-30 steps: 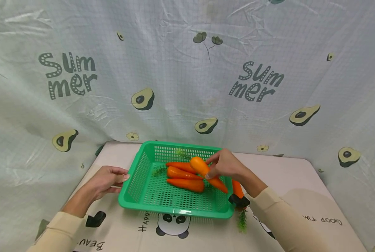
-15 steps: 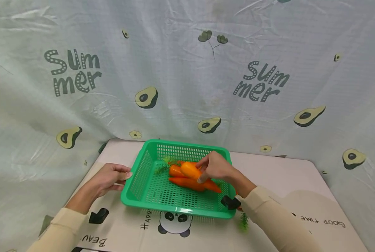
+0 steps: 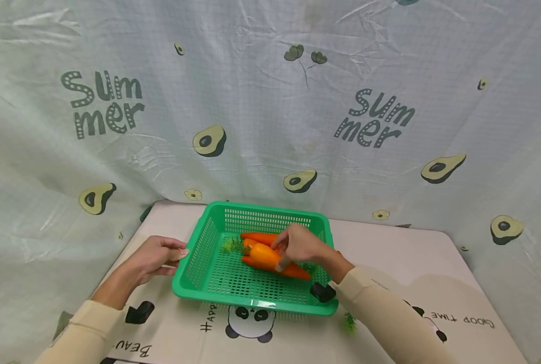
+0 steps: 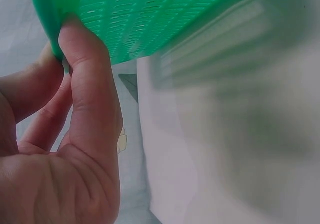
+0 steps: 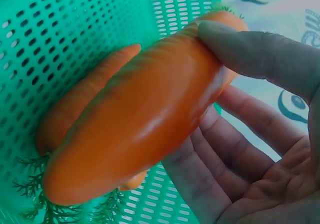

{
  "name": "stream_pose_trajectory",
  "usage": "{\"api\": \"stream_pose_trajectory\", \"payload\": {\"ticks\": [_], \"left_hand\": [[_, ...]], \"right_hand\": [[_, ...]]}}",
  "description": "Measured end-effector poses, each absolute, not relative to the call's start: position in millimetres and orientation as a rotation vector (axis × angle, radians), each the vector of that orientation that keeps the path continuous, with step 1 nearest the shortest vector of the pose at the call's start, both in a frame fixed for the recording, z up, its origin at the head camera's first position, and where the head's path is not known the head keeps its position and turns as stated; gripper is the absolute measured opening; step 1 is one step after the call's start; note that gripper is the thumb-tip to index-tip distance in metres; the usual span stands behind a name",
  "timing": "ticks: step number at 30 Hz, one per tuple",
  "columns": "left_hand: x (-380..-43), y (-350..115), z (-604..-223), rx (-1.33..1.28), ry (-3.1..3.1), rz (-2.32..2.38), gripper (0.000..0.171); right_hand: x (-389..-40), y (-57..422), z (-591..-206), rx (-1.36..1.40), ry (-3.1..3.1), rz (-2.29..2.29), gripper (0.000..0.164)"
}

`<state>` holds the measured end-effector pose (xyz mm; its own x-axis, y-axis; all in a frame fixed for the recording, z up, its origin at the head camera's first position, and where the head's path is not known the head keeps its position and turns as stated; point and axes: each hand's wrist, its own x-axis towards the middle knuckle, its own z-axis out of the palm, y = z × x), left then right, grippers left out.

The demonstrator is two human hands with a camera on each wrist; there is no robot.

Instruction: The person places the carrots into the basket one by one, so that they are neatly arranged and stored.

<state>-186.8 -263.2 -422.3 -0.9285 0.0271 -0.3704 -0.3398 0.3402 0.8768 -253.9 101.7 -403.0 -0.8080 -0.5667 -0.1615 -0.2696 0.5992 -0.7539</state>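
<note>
My left hand [image 3: 156, 257] pinches the left rim of a green perforated plastic basket [image 3: 252, 304]; the left wrist view has the thumb and fingers on either side of the basket's edge [image 4: 44, 19]. Inside the basket my right hand [image 3: 303, 246] grips an orange carrot [image 3: 265, 256] between thumb and fingers. Seen from the right wrist, this carrot [image 5: 135, 119] slants over another carrot [image 5: 82, 102] that has feathery green leaves. Several carrots lie together under and behind it, one of them a back carrot [image 3: 257, 236]. The right hand covers part of the pile.
On the pale printed tabletop [image 3: 411, 258], green leaves [image 3: 350, 322] stick out beside the basket's front right corner, partly behind the right sleeve [image 3: 379, 316]. A hanging sheet [image 3: 261, 101] with avocado prints rises behind the table. Black mounts [image 3: 139, 312] sit at the wrists.
The right hand has moved left and slightly down with the carrot, bringing it from above the pile onto the other carrots. The left hand stays on the basket rim.
</note>
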Motion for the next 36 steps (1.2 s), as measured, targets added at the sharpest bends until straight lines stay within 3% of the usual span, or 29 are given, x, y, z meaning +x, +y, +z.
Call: {"api": "stream_pose_trajectory", "payload": {"ticks": [36], "left_hand": [[-186.5,-262.1,-423.3,-0.275,2.311,1.617,0.042]], "right_hand": [[-264.0,82.7,-441.2,-0.803,2.503,-0.785,0.036]]}}
